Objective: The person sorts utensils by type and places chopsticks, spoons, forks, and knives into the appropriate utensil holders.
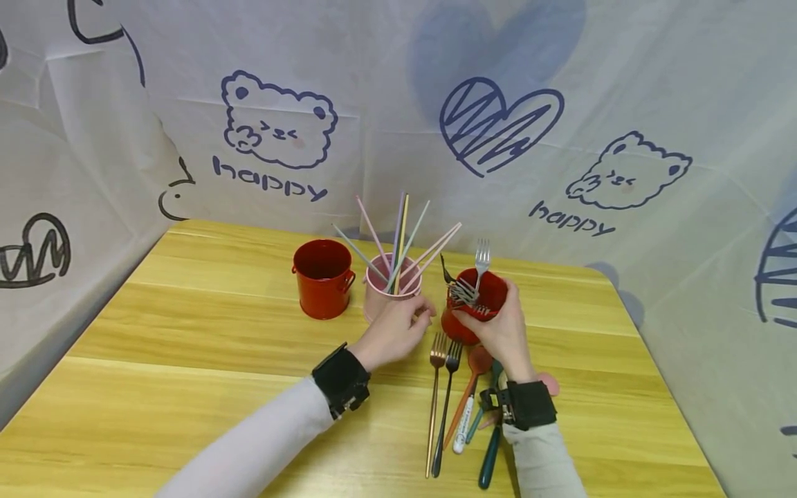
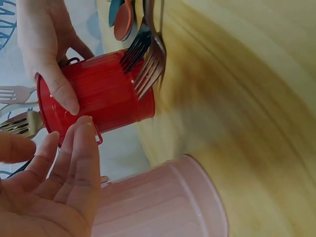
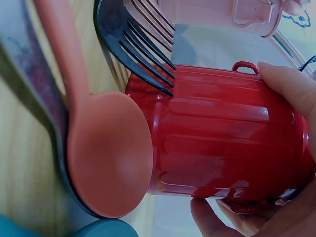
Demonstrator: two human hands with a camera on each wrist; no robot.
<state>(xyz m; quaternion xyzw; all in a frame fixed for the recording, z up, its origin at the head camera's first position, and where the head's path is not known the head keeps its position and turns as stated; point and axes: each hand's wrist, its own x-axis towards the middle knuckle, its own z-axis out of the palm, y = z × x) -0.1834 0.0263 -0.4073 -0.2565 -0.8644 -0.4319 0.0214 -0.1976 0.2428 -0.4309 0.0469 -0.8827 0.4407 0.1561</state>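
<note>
Right hand (image 1: 503, 333) has a solid grip on the red bucket (image 1: 459, 328), thumb on one side, fingers wrapped round the other. Left hand (image 1: 395, 328) is loose and holds nothing, fingers relaxed just left of that bucket and right beside the pink bucket (image 1: 376, 301).

The relation that matters: the gripped bucket sits between the two hands, directly ahead of the right one, so the right is clearly nearer (well, it's on it). Its mouth faces up, with the silver fork (image 1: 482, 256) poking out tines-up among a clump of others. Below it, the copper fork (image 1: 438, 353) and black fork (image 1: 453, 356) lie side by side, long axis running from the bucket toward the person, tines at the bucket end. The orange spoon (image 1: 479, 360) is next over.

Further out, the pink bucket is full of thin sticks (image 1: 373, 234), and another red bucket (image 1: 324, 294) stands left of it.

Hard to make out: how many forks are in that clump, whether the left fingertips touch the gripped bucket, and whether it's leaning. The right wrist also covers part of the spoon pile, including most of some pink round thing (image 1: 549, 382).
</note>
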